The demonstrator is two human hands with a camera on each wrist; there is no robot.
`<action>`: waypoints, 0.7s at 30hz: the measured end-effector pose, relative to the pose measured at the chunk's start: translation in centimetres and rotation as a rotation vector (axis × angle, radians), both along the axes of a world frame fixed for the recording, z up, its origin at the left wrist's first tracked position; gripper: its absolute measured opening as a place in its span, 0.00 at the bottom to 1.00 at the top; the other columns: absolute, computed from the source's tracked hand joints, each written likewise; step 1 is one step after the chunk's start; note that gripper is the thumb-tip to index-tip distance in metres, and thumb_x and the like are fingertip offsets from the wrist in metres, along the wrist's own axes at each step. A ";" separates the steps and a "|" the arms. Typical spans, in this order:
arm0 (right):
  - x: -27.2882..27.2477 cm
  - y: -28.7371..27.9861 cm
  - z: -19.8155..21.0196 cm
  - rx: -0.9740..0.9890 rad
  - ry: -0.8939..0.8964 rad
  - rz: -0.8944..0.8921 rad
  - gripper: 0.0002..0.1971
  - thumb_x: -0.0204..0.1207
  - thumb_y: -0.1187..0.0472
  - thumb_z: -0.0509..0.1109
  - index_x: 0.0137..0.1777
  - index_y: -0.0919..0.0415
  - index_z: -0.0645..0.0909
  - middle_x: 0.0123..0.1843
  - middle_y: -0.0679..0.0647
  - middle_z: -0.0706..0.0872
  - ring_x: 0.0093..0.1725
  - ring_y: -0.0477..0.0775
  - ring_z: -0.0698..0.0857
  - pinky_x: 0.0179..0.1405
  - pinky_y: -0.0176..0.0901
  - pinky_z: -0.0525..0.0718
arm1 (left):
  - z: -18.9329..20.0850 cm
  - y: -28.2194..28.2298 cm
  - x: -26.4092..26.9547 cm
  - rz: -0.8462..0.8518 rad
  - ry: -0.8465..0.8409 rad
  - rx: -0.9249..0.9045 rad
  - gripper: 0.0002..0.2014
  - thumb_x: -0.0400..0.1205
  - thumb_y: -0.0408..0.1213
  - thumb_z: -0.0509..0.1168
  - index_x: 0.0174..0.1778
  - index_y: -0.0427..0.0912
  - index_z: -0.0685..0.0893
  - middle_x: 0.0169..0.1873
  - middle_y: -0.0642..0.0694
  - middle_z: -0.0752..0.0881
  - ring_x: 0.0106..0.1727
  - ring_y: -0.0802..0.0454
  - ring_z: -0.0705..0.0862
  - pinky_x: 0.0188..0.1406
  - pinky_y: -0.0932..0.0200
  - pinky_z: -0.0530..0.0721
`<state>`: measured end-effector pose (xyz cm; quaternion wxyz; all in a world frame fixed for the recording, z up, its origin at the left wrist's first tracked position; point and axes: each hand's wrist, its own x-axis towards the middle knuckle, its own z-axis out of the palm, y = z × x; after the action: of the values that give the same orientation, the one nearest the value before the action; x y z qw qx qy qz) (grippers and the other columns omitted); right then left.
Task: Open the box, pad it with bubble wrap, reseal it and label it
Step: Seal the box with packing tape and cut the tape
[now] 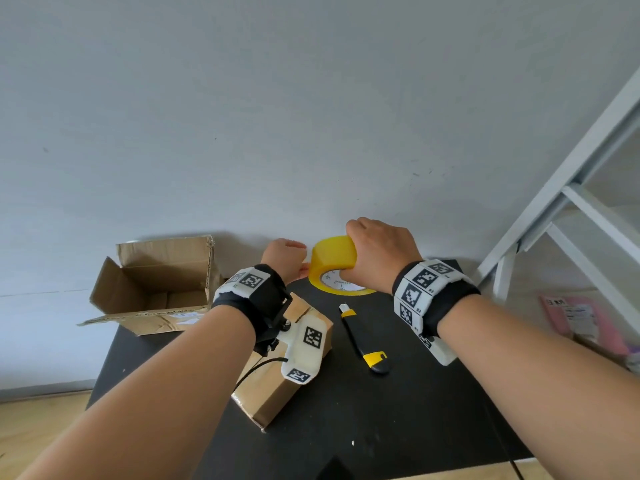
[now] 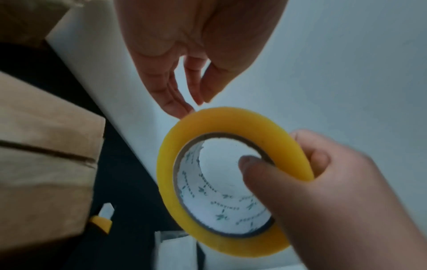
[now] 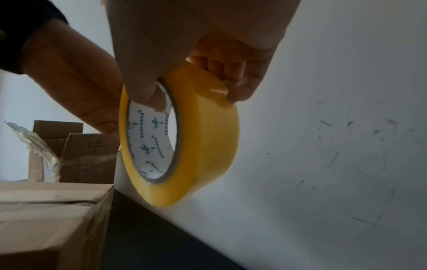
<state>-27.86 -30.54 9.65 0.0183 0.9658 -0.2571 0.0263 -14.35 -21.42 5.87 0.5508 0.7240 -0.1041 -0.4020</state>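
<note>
My right hand (image 1: 347,258) grips a yellow tape roll (image 1: 330,258) above the back of the black table (image 1: 415,410), thumb inside the white core (image 2: 208,191) and fingers over the outer band (image 3: 208,146). The straight fingertips of my left hand (image 1: 304,268) touch the roll's left rim (image 2: 175,131); whether they hold a tape end is unclear. A small brown cardboard box (image 1: 273,393) lies under my left wrist with its flaps closed and the seam (image 2: 46,151) bare.
A larger cardboard box (image 1: 156,271) stands open at the table's back left corner. A yellow and black utility knife (image 1: 363,341) lies right of the small box. A white frame (image 1: 571,188) leans by the wall at right, with a pink parcel (image 1: 581,317) below.
</note>
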 end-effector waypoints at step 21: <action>1.7 -0.4 -0.1 -0.011 -0.064 -0.027 0.28 0.69 0.35 0.68 0.58 0.56 0.72 0.56 0.52 0.80 0.55 0.56 0.81 0.42 0.45 0.70 | -1.2 0.1 1.8 0.012 0.070 0.030 0.03 0.82 0.30 0.68 0.42 0.39 0.83 0.37 0.44 0.86 0.38 0.53 0.84 0.43 0.63 0.84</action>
<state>-26.13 -30.95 9.55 0.0160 0.9609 -0.2702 0.0583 -12.53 -21.33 4.67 0.5457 0.7183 -0.0743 -0.4251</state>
